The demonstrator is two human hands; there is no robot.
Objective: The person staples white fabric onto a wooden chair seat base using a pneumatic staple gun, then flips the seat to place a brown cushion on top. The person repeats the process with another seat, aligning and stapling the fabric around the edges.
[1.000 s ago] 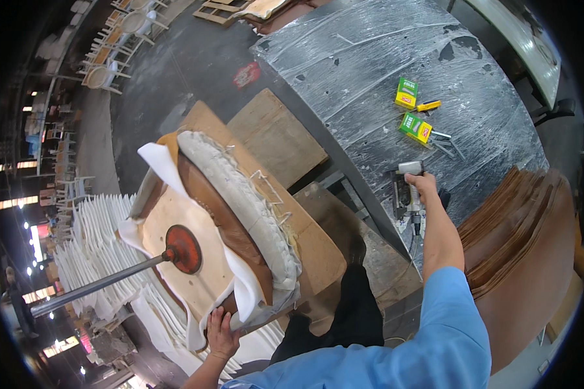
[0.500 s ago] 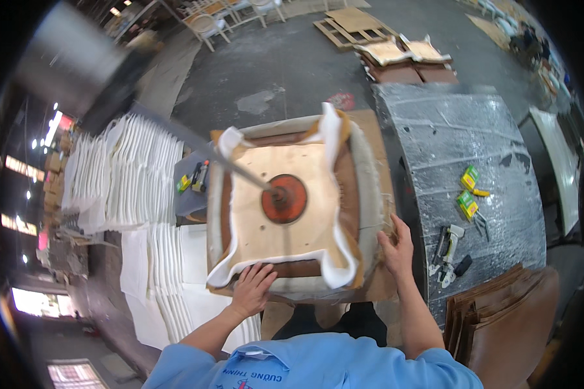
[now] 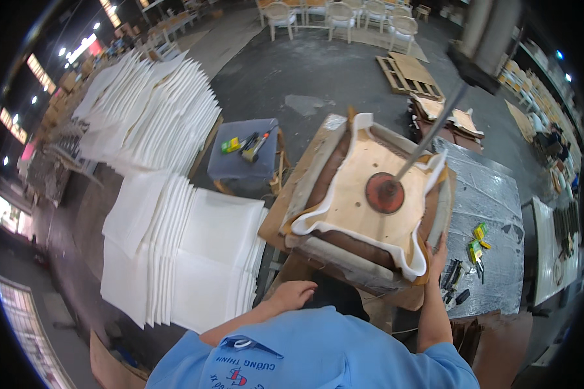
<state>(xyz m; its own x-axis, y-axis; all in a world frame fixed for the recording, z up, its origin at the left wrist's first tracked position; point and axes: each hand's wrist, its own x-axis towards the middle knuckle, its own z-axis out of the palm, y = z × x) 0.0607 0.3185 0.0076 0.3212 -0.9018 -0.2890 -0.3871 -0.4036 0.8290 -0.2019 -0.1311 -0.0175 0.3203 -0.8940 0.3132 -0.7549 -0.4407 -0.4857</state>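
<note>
Gray floor (image 3: 350,91) spreads out past the work. On the left, white sheets (image 3: 217,227) stand in tall piles. Next comes a blue stool (image 3: 230,165) with tools on top. A gap runs between the sheets and the seat (image 3: 350,185). The left hand (image 3: 293,295) is just off the seat's near edge, its fingers loosely bent and holding nothing.

In the middle, the seat lies with its wood side up, under a red disk (image 3: 384,193) on a rod (image 3: 431,133). It is almost square, so no long way shows. Its near edge slants down to the right, and its far side points up and a bit right.

The right hand (image 3: 437,259) is at the seat's right edge. Its fingers seem to touch it, but I can't tell if they grip. Just beside is the shiny table (image 3: 493,188), with a black tool (image 3: 453,279) near its left edge.
</note>
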